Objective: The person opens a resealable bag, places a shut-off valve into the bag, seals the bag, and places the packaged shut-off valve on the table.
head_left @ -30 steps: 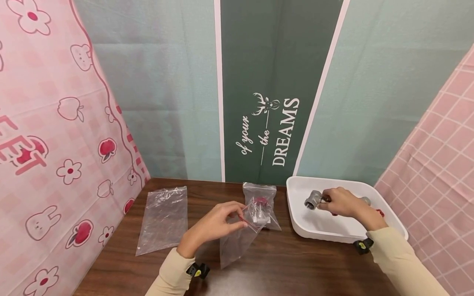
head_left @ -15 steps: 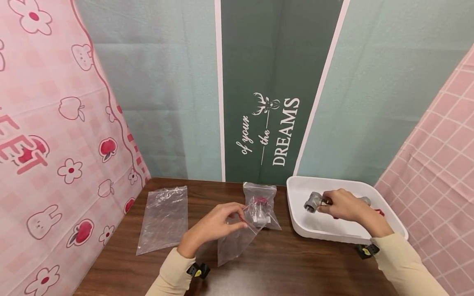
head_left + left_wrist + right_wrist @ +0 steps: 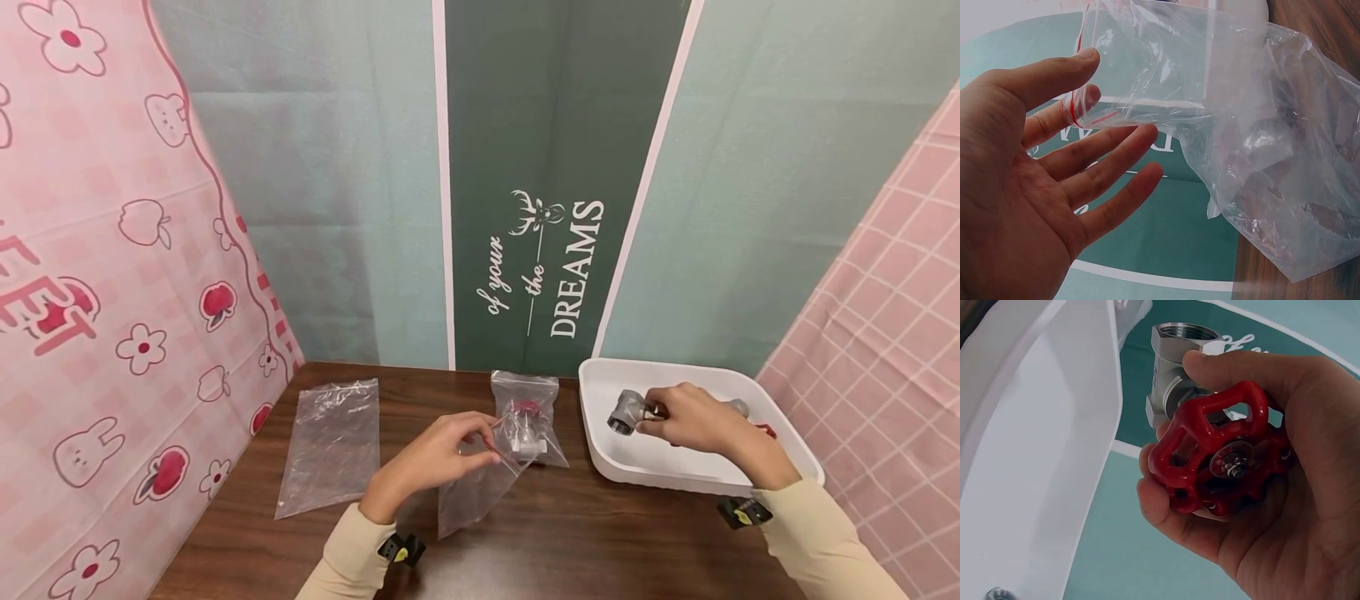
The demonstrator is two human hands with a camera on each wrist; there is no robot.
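Observation:
My left hand pinches the red-striped opening of a clear zip bag between thumb and forefinger; the bag hangs down towards the table. In the left wrist view the other fingers spread away from the plastic. Over the white tray, my right hand holds a silver gate valve, threaded end facing left. Its red handwheel sits in the palm in the right wrist view, with the thumb against the metal body. Behind the hanging bag lies another zip bag with a red-wheeled valve inside.
A flat clear bag lies on the left of the brown wooden table. Another valve shows partly behind my right wrist in the tray. Patterned cloths surround the table's back and sides.
My right hand has brought the valve slightly left over the tray. The lower end of the hanging bag has swung a little left; my left hand stays almost still.

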